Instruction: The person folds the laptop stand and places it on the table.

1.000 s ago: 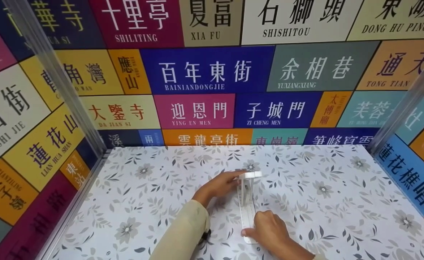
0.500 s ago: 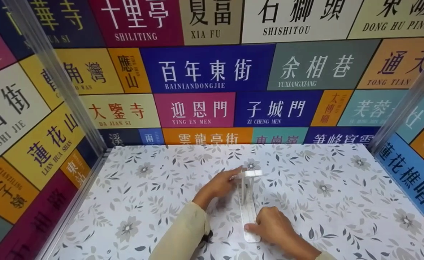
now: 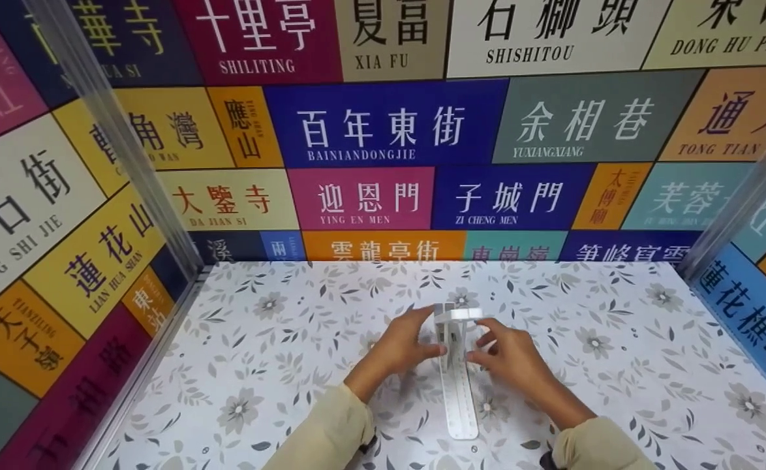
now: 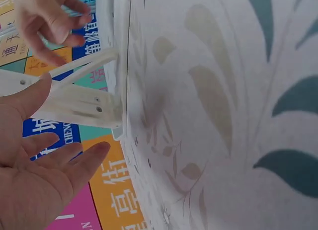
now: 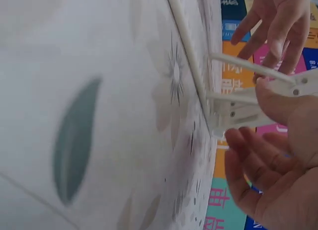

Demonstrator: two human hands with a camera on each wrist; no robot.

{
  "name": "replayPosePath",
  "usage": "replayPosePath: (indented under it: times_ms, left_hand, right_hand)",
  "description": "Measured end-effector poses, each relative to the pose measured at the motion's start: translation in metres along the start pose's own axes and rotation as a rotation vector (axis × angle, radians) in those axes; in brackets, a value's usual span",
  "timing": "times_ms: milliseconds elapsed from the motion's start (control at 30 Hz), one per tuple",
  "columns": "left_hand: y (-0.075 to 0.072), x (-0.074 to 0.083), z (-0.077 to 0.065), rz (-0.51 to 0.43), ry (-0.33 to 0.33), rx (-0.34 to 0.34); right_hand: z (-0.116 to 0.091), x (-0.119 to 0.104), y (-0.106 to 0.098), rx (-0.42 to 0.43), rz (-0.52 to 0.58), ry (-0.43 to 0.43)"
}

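A white stand [image 3: 461,408] is upright on the patterned table, its long flat base reaching toward me and a short bar across its top. Left of the upright is my left hand [image 3: 399,343], index finger by the top bar and thumb at the post. On the opposite side, my right hand [image 3: 513,352] has its thumb and fingertips right at the upright. The left wrist view shows screw holes and slanted struts on the stand [image 4: 74,101], with the left fingers [image 4: 74,163] extended and spread below it. In the right wrist view the right fingers [image 5: 258,165] bend loosely beneath the stand [image 5: 243,113].
A white table cover [image 3: 278,346] with grey flowers and leaves lies under the stand. Panels with large lettering [image 3: 383,134] enclose the back and sides. Clear upright posts [image 3: 135,156] stand at the back corners.
My right hand has left the near end of the base and moved forward to the upright. The left thumb now shows at the post. The head view has shifted slightly.
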State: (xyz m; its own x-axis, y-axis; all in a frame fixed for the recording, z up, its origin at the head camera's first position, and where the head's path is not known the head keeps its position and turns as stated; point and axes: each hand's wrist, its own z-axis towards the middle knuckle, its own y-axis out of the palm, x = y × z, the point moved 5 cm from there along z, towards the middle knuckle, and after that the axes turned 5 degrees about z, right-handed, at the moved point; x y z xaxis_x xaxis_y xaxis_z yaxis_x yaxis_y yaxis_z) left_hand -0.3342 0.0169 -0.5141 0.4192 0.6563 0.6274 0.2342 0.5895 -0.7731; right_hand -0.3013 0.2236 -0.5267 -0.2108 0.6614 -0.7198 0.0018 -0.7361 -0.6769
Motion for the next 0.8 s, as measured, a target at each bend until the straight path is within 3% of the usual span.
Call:
replayPosePath:
  times_ms: [100,300,533,800]
  left_hand:
    - [0.007,0.001,0.003,0.037,-0.004,-0.007]
    - [0.016,0.001,0.008,0.108,-0.023,0.012]
    - [0.015,0.006,0.010,0.162,0.039,0.073]
    - [0.016,0.007,0.013,0.148,-0.051,0.030]
  right_hand:
    - [0.008,0.000,0.002,-0.012,0.020,-0.089]
    - [0.020,-0.001,0.009,0.013,0.040,-0.188]
    - [0.025,-0.002,0.008,0.043,0.079,-0.169]
    - [0.027,-0.006,0.007,0.032,0.075,-0.167]
